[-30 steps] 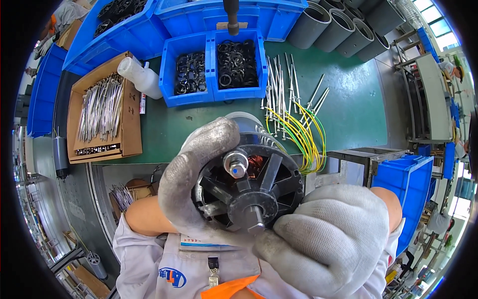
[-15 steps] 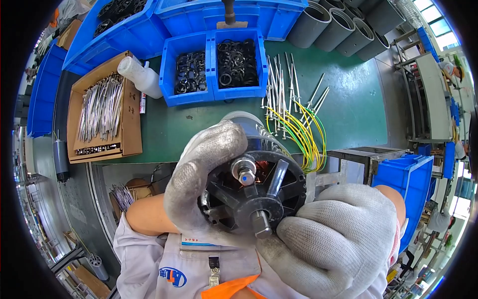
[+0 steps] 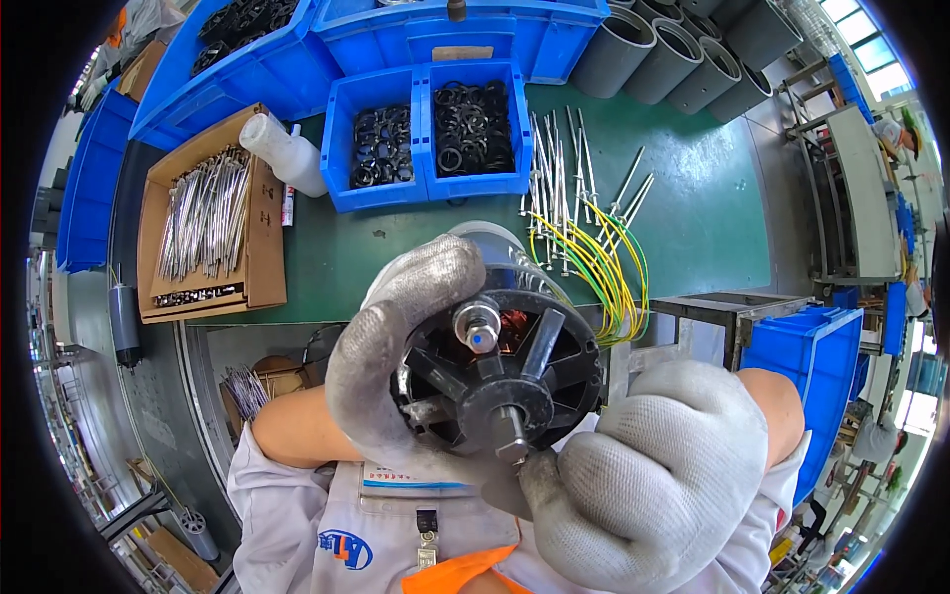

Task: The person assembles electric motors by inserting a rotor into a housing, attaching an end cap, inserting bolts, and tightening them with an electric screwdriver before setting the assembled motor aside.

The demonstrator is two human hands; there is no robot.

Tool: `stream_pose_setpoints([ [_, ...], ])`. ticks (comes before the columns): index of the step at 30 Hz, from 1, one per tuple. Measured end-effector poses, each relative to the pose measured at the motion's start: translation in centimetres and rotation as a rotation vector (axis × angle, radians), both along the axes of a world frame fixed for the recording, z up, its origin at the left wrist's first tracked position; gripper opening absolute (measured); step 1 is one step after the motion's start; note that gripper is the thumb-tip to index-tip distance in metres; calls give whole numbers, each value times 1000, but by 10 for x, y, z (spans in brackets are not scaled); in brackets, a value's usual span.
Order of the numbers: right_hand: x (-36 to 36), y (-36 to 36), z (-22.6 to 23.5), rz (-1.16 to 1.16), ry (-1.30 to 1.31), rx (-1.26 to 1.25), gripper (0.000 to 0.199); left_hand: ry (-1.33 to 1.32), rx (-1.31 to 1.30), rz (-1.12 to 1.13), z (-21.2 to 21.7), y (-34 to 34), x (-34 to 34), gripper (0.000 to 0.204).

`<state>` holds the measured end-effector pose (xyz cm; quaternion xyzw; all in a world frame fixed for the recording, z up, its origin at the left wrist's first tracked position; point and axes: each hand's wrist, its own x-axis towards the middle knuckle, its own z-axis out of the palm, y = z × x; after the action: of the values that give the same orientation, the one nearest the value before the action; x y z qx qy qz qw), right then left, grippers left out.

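Observation:
A cylindrical motor [image 3: 477, 404] with a black spoked end cap points its end toward me. Copper winding glints between the spokes. A bolt with a nut [image 3: 478, 328] protrudes from the upper part of the cap, and a metal shaft [image 3: 511, 434] sticks out of the hub. My gloved left hand [image 3: 396, 327] is wrapped round the motor's left side, thumb and fingers curled against it. Close beside the shaft tip, my gloved right hand [image 3: 653, 475] is closed with its fingertips pinched together. Whatever lies between those fingertips is hidden.
On the green table [image 3: 693, 228] lie long metal rods [image 3: 564, 168] and yellow-green wires [image 3: 609, 287]. Blue bins [image 3: 426, 188] hold black rings. A cardboard box [image 3: 267, 228] of rods and a white bottle [image 3: 282, 153] stand left; grey cylinders [image 3: 673, 59] stand back right.
The motor's near end has shifted slightly left and up, with my left hand still round it. My right hand has moved a little left, its fingertips now just beside the shaft tip.

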<state>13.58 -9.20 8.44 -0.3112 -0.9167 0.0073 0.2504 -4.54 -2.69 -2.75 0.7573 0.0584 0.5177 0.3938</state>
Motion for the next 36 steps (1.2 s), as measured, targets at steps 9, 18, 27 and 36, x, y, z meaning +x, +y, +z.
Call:
stream_pose_setpoints([
  [9, -11, -4, 15, -95, -55, 62, 33, 12, 39, 54, 2, 0, 0, 120],
  [18, 10, -2, 15, -12, -83, -233, 34, -62, 100, 108, 10, 1, 17, 110],
  [27, 24, 0, 2, 1, 28, -236, 29, -86, 71, 185, -1, -19, 23, 35],
  [36, 34, 54, -6, -69, 66, -250, 27, -313, 161, 459, -8, -16, 38, 44],
])
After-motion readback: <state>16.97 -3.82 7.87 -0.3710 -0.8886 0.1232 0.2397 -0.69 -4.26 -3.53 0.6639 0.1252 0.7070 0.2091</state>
